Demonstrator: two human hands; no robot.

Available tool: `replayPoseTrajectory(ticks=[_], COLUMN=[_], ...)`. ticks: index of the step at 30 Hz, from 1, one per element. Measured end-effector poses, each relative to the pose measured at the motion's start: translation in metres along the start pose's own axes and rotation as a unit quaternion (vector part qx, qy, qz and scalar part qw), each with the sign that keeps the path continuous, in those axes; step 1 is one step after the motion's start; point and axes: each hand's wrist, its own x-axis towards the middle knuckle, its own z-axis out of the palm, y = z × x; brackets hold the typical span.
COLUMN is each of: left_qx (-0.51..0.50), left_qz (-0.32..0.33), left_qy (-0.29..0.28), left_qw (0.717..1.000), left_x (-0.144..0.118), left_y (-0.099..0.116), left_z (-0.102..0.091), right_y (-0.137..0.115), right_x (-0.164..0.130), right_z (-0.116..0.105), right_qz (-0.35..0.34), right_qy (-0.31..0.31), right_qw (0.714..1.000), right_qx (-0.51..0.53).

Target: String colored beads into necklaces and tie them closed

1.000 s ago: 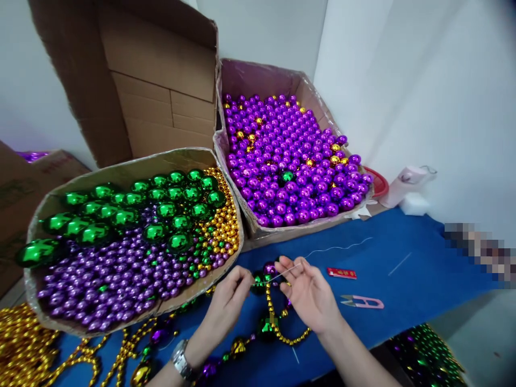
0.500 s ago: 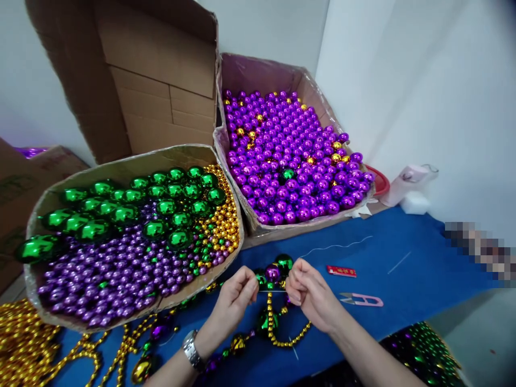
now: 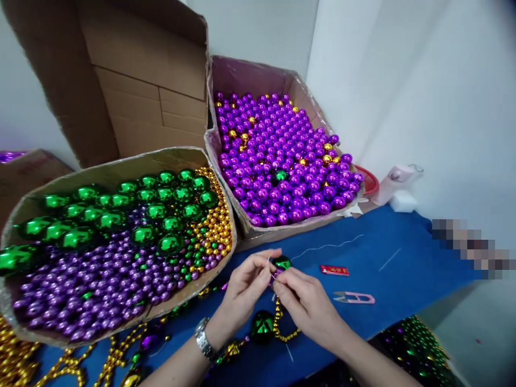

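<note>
My left hand (image 3: pixel 246 280), with a metal watch at its wrist, pinches a thin white string between thumb and finger. Close beside it, the fingertips of my right hand (image 3: pixel 303 298) are closed on the same string. A short end of it sticks up by the left fingers. Just behind the hands sits a large green bead (image 3: pixel 282 262), with purple beads partly hidden under the fingers. A loop of small gold beads (image 3: pixel 287 337) hangs below the right hand. Another big green bead (image 3: pixel 263 325) lies under the hands, on a strand with gold and purple beads.
One box (image 3: pixel 235 244) holds green, purple and gold beads; another box (image 3: pixel 258 235) is full of purple ones. On the blue cloth (image 3: pixel 407 258) lie pink thread snips (image 3: pixel 355 297), a red packet (image 3: pixel 334 270) and string pieces. Gold bead strands (image 3: pixel 108 360) lie front left.
My hands have come together from holding the string stretched between them; the fingertips now nearly meet. The view has shifted slightly to the right.
</note>
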Motion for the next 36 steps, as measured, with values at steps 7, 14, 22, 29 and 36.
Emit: replayPoseTrajectory(ticks=[7, 14, 22, 29, 36], left_qx=[0.04, 0.063, 0.222, 0.25, 0.205], left_qz=[-0.02, 0.043, 0.091, 0.09, 0.069], left_qy=[-0.091, -0.109, -0.172, -0.227, -0.223], left_qw=[0.995, 0.991, 0.955, 0.937, 0.951], left_x=[0.008, 0.013, 0.025, 0.029, 0.033], left_y=[-0.014, -0.02, -0.02, -0.006, -0.008], left_z=[0.013, 0.015, 0.013, 0.003, 0.001], right_y=[-0.004, 0.019, 0.062, 0.116, 0.148], right_x=[0.001, 0.018, 0.016, -0.068, -0.104], right_z=[-0.022, -0.02, -0.041, -0.109, -0.106], right_qz=[0.042, 0.138, 0.17, 0.175, 0.17], right_qy=[0.057, 0.143, 0.102, -0.051, -0.078], right_qw=[0.995, 0.914, 0.954, 0.981, 0.972], right_qx=[0.074, 0.354, 0.224, -0.061, -0.146])
